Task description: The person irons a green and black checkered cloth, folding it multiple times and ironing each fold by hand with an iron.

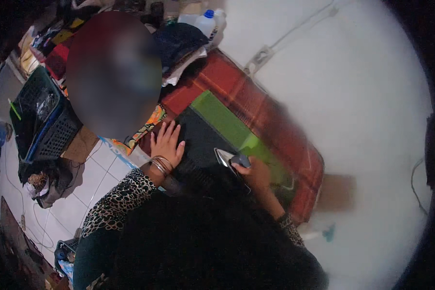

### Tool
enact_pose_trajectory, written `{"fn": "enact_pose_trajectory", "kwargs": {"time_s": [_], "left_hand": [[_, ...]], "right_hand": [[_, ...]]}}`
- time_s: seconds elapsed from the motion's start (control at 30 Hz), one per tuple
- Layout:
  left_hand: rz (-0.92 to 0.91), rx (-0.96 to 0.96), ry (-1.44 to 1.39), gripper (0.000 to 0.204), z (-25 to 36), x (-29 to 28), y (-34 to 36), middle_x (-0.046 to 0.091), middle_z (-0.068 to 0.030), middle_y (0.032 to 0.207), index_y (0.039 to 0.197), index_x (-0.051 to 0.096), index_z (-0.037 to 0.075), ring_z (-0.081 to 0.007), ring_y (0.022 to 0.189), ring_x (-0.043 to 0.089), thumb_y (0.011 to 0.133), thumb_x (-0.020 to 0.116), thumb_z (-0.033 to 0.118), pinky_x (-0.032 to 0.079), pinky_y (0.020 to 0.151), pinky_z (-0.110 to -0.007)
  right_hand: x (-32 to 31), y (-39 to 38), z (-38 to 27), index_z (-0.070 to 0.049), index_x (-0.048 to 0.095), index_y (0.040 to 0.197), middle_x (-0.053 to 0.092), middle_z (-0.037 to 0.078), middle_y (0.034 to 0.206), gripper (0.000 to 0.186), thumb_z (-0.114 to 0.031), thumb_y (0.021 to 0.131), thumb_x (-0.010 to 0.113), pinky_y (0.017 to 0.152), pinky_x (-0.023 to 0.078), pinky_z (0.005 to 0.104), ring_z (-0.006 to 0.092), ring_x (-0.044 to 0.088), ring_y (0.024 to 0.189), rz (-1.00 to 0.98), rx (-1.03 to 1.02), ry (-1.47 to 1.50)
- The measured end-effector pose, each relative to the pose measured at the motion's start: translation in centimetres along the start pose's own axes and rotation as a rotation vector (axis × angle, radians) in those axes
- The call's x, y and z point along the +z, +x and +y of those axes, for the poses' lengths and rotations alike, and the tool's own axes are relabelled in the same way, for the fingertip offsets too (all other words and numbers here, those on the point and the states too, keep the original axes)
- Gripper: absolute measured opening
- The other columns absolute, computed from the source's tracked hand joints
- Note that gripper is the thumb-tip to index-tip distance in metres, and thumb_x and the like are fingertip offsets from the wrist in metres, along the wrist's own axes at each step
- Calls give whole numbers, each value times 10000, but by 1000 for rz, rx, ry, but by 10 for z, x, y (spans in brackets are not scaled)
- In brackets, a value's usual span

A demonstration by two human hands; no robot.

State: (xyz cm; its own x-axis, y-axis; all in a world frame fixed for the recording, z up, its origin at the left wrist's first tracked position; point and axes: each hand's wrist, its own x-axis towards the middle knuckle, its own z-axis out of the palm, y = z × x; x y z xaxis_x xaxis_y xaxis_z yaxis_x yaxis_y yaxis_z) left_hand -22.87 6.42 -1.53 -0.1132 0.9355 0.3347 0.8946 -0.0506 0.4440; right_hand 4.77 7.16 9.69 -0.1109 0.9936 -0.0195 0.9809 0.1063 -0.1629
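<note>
Gripping the grey handle of a shiny silver metal iron (224, 157), the right hand (258, 175) has its fingers curled around it. The iron is on a flat, black cloth (198, 137), near the bright green cloth strip (217, 115) along the black cloth's far side. Its nose points away from the person and to the left, and its long axis slants from that nose down to the heel at the lower right, much the same way the green strip runs. Part of the heel is hard to see in the dark. The left hand (167, 141) grasps nothing; it lies flat, with its fingers a little apart, on the black cloth's left edge. Under it all is a red plaid cloth (237, 77). The step in hand looks like smoothing the black cloth with heat. The next stroke seems to need a steady left hand, kept clear of the hot metal.
</note>
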Motion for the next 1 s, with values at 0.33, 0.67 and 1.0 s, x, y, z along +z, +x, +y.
{"fn": "enact_pose_trajectory", "kwargs": {"time_s": [0.33, 0.67, 1.0], "left_hand": [[-259, -47, 288, 567, 16, -11, 9, 231, -10, 1489, 1405, 321, 202, -217, 1389, 161, 888, 437, 404, 124, 1085, -575], [-350, -187, 376, 588, 79, 12, 1, 168, -4, 1515, 1429, 269, 196, -229, 1401, 118, 896, 420, 393, 71, 1051, -649], [-551, 340, 295, 631, 213, 42, -64, 140, -65, 1517, 1447, 211, 153, -246, 1404, 97, 906, 360, 443, 77, 1089, -574]], "right_hand": [[-24, 67, 67, -28, 593, 1026, 641, 219, 922, 518, -470, 761, 647, 774, 488, 442, 378, 614, 913, 103, 280, -15], [-47, -67, 220, -46, 578, 1100, 614, 197, 1071, 558, -480, 755, 636, 849, 455, 456, 365, 580, 1017, 136, 507, -37], [-68, -12, 380, -60, 592, 1099, 626, 180, 1013, 567, -465, 716, 692, 802, 477, 450, 339, 602, 961, 197, 382, -154]]}}
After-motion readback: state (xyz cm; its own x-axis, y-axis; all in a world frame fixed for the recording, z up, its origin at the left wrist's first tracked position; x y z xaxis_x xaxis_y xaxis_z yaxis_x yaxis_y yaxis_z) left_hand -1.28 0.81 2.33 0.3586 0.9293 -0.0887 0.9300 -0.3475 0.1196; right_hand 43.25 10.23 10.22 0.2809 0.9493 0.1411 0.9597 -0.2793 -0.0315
